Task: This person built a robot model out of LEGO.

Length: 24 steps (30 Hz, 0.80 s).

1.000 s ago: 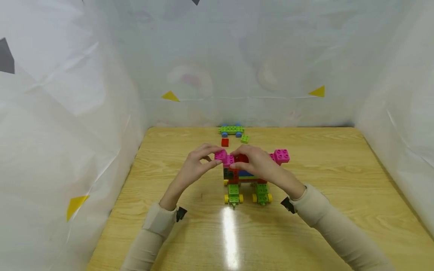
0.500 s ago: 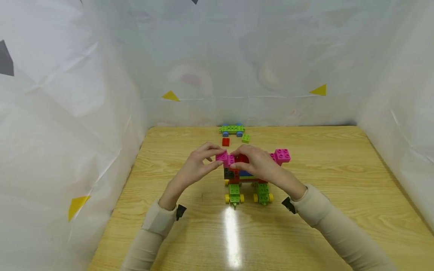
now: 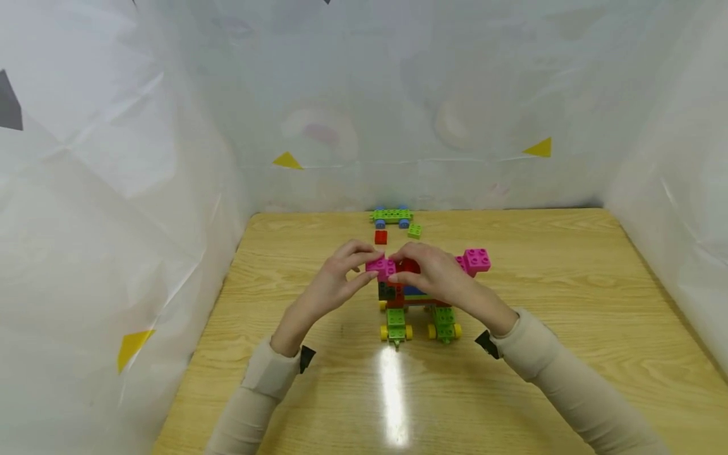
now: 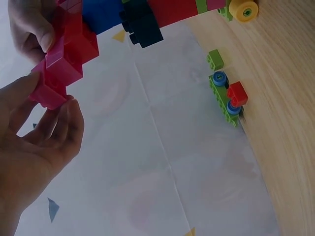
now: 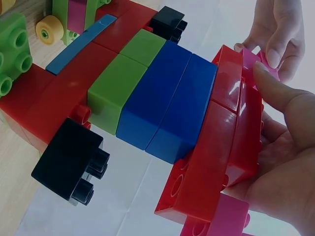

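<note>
A toy built of stacked building bricks [image 3: 395, 296] stands on the table, with red, blue, green and black bricks above green wheeled bases [image 3: 396, 321] with yellow wheels. My left hand [image 3: 327, 284] pinches a pink brick [image 4: 50, 92] at the toy's upper left end, thumb on one side and fingers on the other. That brick adjoins a second pink brick [image 4: 65, 68] by the red top row [image 5: 204, 162]. My right hand [image 3: 435, 273] grips the top row close beside the left fingertips, its thumb lying along the red and pink bricks. Part of the top row is hidden behind the right hand.
Behind the toy lie a loose red brick [image 3: 381, 237], a small green brick [image 3: 414, 231] and a green wheeled base [image 3: 391, 215] with blue wheels. Another pink brick [image 3: 477, 260] juts from the toy's right end. White sheeting [image 3: 398, 126] surrounds the wooden table [image 3: 529, 272].
Both hands keep their holds on the toy. The outer pink brick is a little more covered by the left fingers. The whole scene has shifted slightly right in the head view.
</note>
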Available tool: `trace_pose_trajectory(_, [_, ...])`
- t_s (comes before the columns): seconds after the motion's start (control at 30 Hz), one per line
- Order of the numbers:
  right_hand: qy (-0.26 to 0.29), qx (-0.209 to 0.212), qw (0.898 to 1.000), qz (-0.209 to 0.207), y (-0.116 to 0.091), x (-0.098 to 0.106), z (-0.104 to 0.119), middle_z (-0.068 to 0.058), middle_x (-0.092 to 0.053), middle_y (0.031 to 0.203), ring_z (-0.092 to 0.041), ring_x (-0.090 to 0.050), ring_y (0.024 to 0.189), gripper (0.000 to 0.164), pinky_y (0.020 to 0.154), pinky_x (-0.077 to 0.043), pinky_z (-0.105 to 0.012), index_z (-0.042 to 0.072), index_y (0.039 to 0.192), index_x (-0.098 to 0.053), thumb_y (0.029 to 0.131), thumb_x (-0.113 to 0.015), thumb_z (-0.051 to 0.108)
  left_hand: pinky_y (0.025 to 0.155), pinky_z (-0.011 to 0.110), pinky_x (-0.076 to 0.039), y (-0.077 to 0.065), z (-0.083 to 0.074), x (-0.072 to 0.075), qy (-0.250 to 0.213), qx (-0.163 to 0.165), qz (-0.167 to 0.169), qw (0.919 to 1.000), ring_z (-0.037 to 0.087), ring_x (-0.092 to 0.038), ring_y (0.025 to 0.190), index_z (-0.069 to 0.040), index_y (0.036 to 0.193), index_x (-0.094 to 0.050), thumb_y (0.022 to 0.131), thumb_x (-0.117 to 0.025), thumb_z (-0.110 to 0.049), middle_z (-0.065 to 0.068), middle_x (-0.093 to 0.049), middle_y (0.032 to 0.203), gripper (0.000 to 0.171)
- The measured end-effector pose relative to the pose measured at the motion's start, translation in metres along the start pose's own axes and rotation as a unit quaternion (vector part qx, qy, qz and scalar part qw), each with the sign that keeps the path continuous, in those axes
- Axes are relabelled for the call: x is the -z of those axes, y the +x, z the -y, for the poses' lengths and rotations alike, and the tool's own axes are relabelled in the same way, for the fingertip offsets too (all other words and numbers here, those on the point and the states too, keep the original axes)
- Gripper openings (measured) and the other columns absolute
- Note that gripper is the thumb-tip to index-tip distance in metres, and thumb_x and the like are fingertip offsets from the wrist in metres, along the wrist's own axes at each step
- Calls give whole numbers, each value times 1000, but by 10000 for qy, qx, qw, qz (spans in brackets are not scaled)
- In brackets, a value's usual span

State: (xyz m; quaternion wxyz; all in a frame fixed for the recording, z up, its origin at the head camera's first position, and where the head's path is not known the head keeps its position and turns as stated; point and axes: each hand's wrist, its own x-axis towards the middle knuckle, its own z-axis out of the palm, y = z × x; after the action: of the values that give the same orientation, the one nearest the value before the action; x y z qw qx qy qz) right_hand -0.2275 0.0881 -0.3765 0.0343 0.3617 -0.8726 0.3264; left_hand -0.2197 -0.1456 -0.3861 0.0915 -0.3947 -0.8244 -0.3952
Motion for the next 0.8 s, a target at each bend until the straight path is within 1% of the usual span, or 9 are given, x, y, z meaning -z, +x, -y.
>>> trace_pose_trajectory(0.13, [51, 28, 10000, -15, 0, 0, -1, -5, -67, 97, -10, -57, 74, 28, 63, -49, -25, 5, 109, -68, 86, -74, 20, 74, 28, -48, 1, 1, -2, 90, -174, -31, 9998, 19, -51, 97, -1, 120, -65, 90, -66, -2, 11, -54, 118, 31])
trace_pose_trajectory(0.33, [173, 50, 9998, -24, -1, -1, -3, -4, -67, 98, -10, -58, 75, 29, 64, -50, -26, 5, 110, -68, 86, -74, 20, 75, 28, -46, 1, 0, -3, 133, -223, 24, 9997, 18, -49, 97, 0, 121, -64, 90, -65, -2, 10, -53, 118, 31])
trace_pose_trajectory(0.4, [199, 48, 9998, -35, -1, -1, -3, -4, -67, 98, -10, -58, 76, 29, 65, -50, -26, 5, 110, -68, 86, -74, 20, 75, 29, -46, 0, -1, -3, 173, -209, 38, 9996, 18, -49, 98, 0, 121, -64, 91, -65, -2, 10, -53, 118, 31])
trace_pose_trajectory(0.63, [198, 39, 9998, -68, -1, -2, -3, -3, -67, 97, -9, -57, 74, 29, 63, -49, -25, 5, 109, -68, 85, -74, 20, 77, 42, -53, -3, 0, -8, 97, 4, 46, 9999, 23, -52, 102, -3, 126, -59, 91, -65, -4, 12, -54, 120, 36])
trace_pose_trajectory(0.8, [202, -41, 9998, 5, 0, 1, -3, -4, -67, 97, -10, -57, 74, 29, 63, -49, -26, 5, 110, -68, 86, -73, 21, 76, 42, -53, -3, 2, -12, -31, 35, -58, 10000, 22, -52, 100, -4, 131, -56, 89, -67, -3, 12, -55, 120, 43])
